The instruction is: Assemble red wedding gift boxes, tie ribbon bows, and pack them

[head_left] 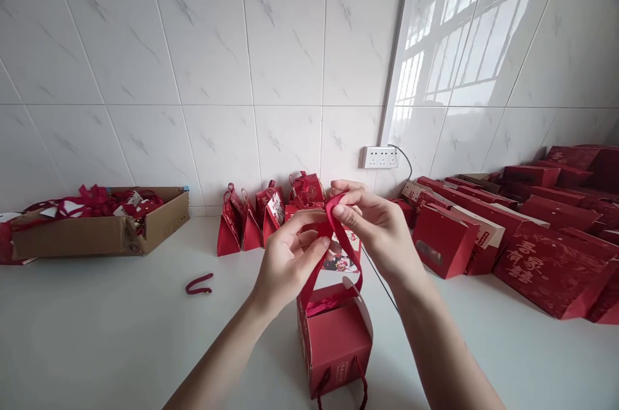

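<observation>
A red gift box (338,339) stands on the white table in front of me, with a dark red cord handle (362,374) on its near side. From its top rises a red ribbon (354,255), looped up between my hands. My left hand (294,252) pinches one part of the ribbon between thumb and fingers. Higher up and to the right, my right hand (374,226) grips the ribbon's upper loop. Some fingertips are hidden behind the ribbon and the other fingers. Just behind the hands stands a printed red-and-white box (341,262), partly covered.
At the left lies a cardboard box (72,236) full of red ribbons and tags. A loose dark red cord (198,282) is on the table (145,332). Small red gift boxes (229,226) line the tiled wall; several larger red boxes (546,262) crowd the right. A power socket (381,157) is behind.
</observation>
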A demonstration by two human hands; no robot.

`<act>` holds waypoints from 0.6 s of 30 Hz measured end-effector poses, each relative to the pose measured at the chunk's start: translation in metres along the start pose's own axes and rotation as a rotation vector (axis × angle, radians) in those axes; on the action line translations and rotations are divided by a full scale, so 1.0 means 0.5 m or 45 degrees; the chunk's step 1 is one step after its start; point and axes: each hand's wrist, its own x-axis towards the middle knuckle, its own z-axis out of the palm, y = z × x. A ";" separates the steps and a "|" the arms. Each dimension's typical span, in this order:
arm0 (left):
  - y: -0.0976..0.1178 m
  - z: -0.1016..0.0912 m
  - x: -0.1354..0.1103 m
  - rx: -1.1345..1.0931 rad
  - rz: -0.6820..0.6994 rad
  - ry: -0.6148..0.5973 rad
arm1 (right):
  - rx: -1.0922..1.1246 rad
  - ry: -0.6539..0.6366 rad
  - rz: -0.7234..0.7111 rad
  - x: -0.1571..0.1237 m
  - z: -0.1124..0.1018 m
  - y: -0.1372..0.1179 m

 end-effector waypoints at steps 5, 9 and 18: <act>0.022 0.012 -0.008 -0.019 0.024 0.019 | -0.128 0.002 -0.175 -0.011 0.018 0.001; 0.023 0.004 -0.004 -0.029 0.004 0.161 | -0.151 0.025 -0.124 -0.016 0.014 0.000; 0.006 -0.016 0.015 -0.319 -0.194 0.130 | -0.221 -0.403 -0.273 -0.020 -0.032 -0.027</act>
